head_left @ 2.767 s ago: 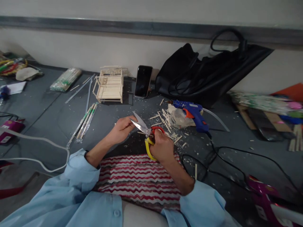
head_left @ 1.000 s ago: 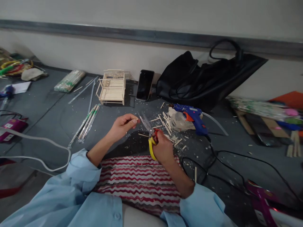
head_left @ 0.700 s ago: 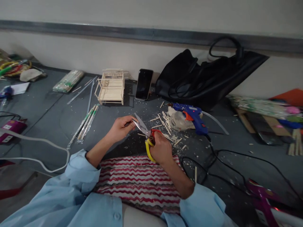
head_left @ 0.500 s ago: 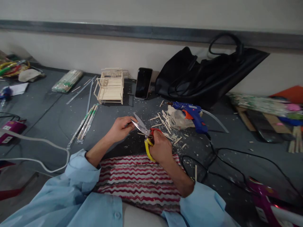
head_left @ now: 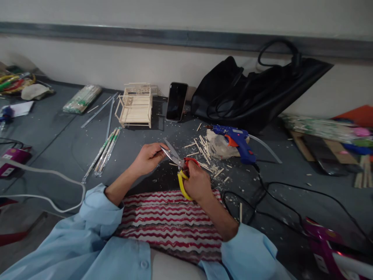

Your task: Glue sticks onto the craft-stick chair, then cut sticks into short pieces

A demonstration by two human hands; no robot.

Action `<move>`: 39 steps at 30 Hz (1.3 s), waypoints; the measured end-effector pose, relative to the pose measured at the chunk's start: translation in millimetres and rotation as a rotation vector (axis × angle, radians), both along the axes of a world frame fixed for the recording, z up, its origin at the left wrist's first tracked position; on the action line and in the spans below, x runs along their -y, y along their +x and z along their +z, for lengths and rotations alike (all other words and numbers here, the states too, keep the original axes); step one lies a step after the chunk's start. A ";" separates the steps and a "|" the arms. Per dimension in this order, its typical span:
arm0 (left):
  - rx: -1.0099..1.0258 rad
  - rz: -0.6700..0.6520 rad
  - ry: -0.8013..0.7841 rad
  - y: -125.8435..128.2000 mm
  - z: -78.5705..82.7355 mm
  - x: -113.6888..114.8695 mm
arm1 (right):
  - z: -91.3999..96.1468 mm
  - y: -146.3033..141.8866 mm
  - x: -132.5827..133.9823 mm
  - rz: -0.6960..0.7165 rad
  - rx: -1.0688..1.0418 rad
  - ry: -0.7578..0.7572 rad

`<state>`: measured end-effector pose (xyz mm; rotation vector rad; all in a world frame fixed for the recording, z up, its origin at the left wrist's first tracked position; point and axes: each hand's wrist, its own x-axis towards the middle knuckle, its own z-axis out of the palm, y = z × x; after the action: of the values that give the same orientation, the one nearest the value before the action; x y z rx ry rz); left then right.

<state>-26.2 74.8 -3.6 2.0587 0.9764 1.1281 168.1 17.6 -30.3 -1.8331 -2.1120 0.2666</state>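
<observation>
My right hand (head_left: 198,181) is closed around the red and yellow handles of a pair of scissors (head_left: 174,156). The blades are a little apart and point up and left toward my left hand (head_left: 150,157). My left thumb and fingers are pinched together at the blade tips; what they hold is too small to make out. Right of the scissors lie several cut wooden sticks (head_left: 203,149) among pale crumbs. A small model bench of wooden sticks (head_left: 135,109) stands behind my hands. A striped red and white cloth (head_left: 171,225) lies below them.
A blue glue gun (head_left: 237,140) rests on a crumpled clear wrapper, its black cable (head_left: 279,184) running right. A phone (head_left: 176,102) leans on the wall beside a black bag (head_left: 230,93). Wrapped sticks (head_left: 107,151) lie on the left, with a white cord (head_left: 58,177) nearer me.
Both hands and the scissors stay in nearly the same place. The blades look slightly closer together, and the view has shifted a little.
</observation>
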 end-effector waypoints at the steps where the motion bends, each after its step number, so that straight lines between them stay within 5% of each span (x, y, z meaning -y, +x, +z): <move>1: -0.005 0.002 -0.006 0.2 0.2 0.3 | -0.4 -0.2 0.3 -0.002 -0.005 -0.003; 21: -0.021 0.085 -0.016 5.7 -3.2 1.9 | -7.5 -4.0 2.0 -0.045 0.079 0.001; 33: 0.232 0.111 -0.287 6.3 -3.5 2.6 | -14.0 8.4 -7.3 -0.100 -0.121 0.104; 39: 0.253 0.123 -0.306 7.0 -2.9 1.5 | -8.7 3.7 -4.5 -0.078 -0.009 0.043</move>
<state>-19.2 73.2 -6.6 1.5907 1.0835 1.1849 171.8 22.1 -39.0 -1.8806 -2.0196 0.2078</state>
